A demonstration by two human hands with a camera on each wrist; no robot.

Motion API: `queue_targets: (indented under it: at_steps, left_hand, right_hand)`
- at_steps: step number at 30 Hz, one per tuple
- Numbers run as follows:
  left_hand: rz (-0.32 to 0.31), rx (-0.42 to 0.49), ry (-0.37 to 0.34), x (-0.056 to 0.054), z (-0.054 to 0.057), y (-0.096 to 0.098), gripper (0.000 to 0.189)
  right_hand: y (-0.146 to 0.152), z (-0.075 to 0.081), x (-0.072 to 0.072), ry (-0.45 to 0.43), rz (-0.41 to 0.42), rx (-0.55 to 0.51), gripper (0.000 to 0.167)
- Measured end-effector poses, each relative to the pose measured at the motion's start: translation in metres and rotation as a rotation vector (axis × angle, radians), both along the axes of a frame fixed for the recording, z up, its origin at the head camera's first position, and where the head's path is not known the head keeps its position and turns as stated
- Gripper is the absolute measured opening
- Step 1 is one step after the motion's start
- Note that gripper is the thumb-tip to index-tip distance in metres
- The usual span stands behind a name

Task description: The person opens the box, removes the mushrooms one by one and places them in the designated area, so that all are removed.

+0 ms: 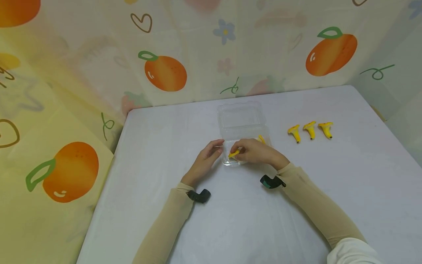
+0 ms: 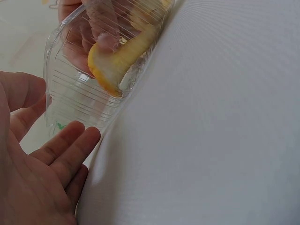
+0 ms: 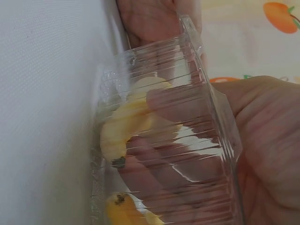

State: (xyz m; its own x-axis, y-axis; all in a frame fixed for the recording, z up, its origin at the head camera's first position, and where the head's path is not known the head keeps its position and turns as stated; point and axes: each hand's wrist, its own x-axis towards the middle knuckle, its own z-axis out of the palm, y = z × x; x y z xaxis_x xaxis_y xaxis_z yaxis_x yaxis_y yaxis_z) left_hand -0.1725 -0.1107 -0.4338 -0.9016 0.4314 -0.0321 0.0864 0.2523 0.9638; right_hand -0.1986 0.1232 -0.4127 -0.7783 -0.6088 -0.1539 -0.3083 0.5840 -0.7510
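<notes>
A clear plastic clamshell box (image 1: 242,116) lies on the table, its lid tipped back away from me. Inside its base my right hand (image 1: 256,151) pinches a yellow trumpet-shaped mushroom (image 1: 233,154) between thumb and fingers, near the left end. Through the ridged wall the right wrist view shows that mushroom (image 3: 121,126) low in the box, with a dark stem tip. Another yellow mushroom (image 3: 121,210) lies beside it, partly hidden by the right hand in the head view. My left hand (image 1: 207,158) is at the box's left side, fingers loosely extended, fingertips right at the wall.
Three more yellow mushrooms stand in a row to the right: a left one (image 1: 295,133), a middle one (image 1: 310,130) and a right one (image 1: 326,130). A white cloth covers the table (image 1: 230,220). Behind it hangs a fruit-printed curtain (image 1: 204,47).
</notes>
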Motion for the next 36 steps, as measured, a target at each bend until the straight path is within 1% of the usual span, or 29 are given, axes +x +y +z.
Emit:
queue_targets:
  at_steps: [1,2,5,8,10,13,16,23,26,33,36]
  left_hand:
    - [0.001,-0.003,0.006,0.0,0.0,0.0,0.044]
    - [0.004,-0.003,0.005,-0.001,-0.004,0.0,0.044]
    - [0.015,0.001,0.01,-0.006,-0.016,0.0,0.044]
    - [0.026,0.012,0.022,-0.012,-0.031,-0.001,0.043]
    - [0.028,0.017,0.035,-0.013,-0.035,-0.002,0.042]
    - [0.028,0.013,0.049,-0.013,-0.036,-0.002,0.042]
    - [0.025,0.012,0.041,-0.013,-0.036,-0.002,0.042]
    - [0.035,0.018,0.032,-0.013,-0.036,-0.001,0.043]
    - [0.038,0.01,0.032,-0.013,-0.035,-0.001,0.043]
    - [0.029,0.028,0.039,-0.012,-0.035,-0.002,0.042]
    - [0.03,0.02,0.045,-0.012,-0.035,-0.002,0.042]
  right_hand:
    - [0.0,0.0,0.0,0.007,-0.004,0.002,0.021]
    - [0.0,0.0,0.0,0.013,-0.007,0.003,0.021]
    - [-0.001,-0.001,0.0,0.034,-0.012,0.007,0.02]
    - [-0.001,-0.001,0.0,0.053,-0.015,0.012,0.02]
    - [-0.001,-0.001,0.001,0.066,-0.017,0.015,0.02]
    - [-0.001,-0.001,0.0,0.083,-0.018,0.015,0.02]
    - [-0.001,-0.002,0.0,0.089,-0.023,0.013,0.02]
    - [-0.001,-0.002,0.0,0.074,-0.049,-0.008,0.022]
    - [-0.001,-0.001,-0.001,0.084,-0.051,-0.01,0.023]
    - [-0.001,-0.002,-0.002,0.078,-0.064,-0.006,0.022]
    - [-0.001,-0.002,-0.002,0.071,-0.072,-0.009,0.021]
